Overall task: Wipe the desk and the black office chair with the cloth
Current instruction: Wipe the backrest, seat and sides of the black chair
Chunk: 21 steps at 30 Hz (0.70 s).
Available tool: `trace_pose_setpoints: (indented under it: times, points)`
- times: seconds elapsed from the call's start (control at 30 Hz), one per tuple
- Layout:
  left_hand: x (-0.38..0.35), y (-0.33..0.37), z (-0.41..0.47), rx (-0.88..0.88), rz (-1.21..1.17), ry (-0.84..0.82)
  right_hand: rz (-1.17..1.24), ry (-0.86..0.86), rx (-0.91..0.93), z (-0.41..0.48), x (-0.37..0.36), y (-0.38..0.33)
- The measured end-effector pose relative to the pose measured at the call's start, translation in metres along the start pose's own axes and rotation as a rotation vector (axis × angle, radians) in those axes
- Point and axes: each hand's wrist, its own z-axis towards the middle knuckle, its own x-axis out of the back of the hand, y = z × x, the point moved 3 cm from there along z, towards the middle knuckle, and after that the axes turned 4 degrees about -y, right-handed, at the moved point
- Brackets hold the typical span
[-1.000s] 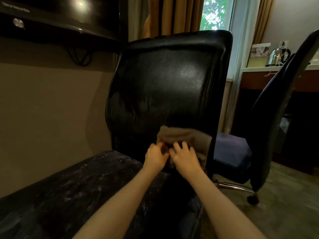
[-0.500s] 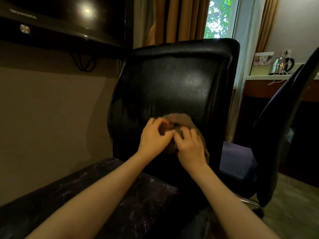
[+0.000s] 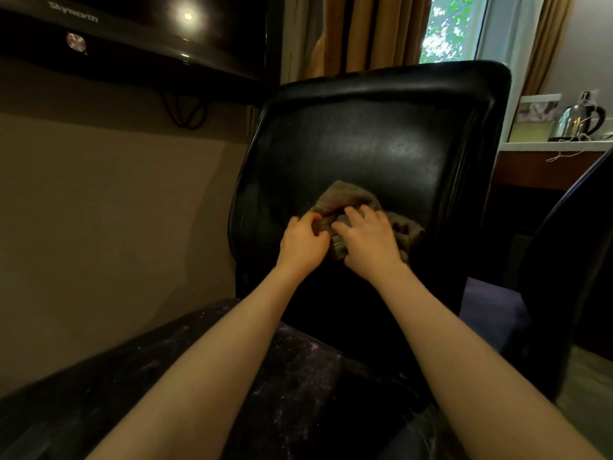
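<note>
Pressing the cloth [image 3: 345,197] against the backrest of the black office chair [image 3: 381,144], I have my left hand [image 3: 303,242] pinching its left edge and my right hand [image 3: 368,242] curled over the bunched middle; leather above my grip looks unwiped; a hard push could swivel the chair away, loosening the wad.

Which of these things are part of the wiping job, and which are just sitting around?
In the job: cloth, gripped by left hand and right hand; black office chair, cloth against its backrest; desk.
Just lying about: kettle, television, curtains, second chair.
</note>
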Motion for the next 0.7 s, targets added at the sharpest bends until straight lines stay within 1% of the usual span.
trace_pose_setpoints:
  times: [0.07, 0.17, 0.23, 0.27, 0.3, 0.33, 0.43, 0.47, 0.5, 0.57, 0.63, 0.7]
  points:
    - [-0.008, -0.027, -0.012, 0.086, -0.012, -0.05, -0.007, -0.055, 0.064, -0.014, -0.025, -0.021]
    - [-0.019, -0.061, -0.038, 0.218, 0.023, -0.194, 0.024, -0.11, 0.162, -0.041, -0.054, -0.051]
    - [-0.026, -0.074, -0.056, 0.24, 0.092, -0.277, 0.051, -0.299, 0.207, -0.057, -0.068, -0.064]
    - [-0.029, -0.075, -0.064, 0.243, 0.109, -0.31, 0.026, -0.389, 0.241, -0.064, -0.076, -0.067]
    - [-0.029, -0.075, -0.072, 0.242, 0.112, -0.33, 0.008, -0.415, 0.249, -0.069, -0.081, -0.069]
    - [-0.027, -0.074, -0.076, 0.241, 0.106, -0.336, -0.006, -0.396, 0.25, -0.072, -0.079, -0.069]
    - [-0.014, -0.062, -0.076, 0.247, 0.047, -0.292, -0.04, -0.247, 0.31, -0.073, -0.061, -0.063]
    - [-0.008, -0.057, -0.073, 0.243, 0.025, -0.274, -0.062, -0.156, 0.322, -0.072, -0.056, -0.056]
    - [-0.002, -0.05, -0.073, 0.227, 0.015, -0.261, -0.086, -0.085, 0.332, -0.072, -0.049, -0.05]
    - [0.008, -0.034, -0.075, 0.163, 0.023, -0.245, -0.126, 0.002, 0.325, -0.071, -0.028, -0.038]
    - [0.018, -0.021, -0.078, 0.1, 0.058, -0.239, -0.175, 0.07, 0.29, -0.069, -0.01, -0.021]
    - [0.029, -0.014, -0.081, 0.088, 0.092, -0.245, -0.171, 0.102, 0.192, -0.066, 0.01, -0.001]
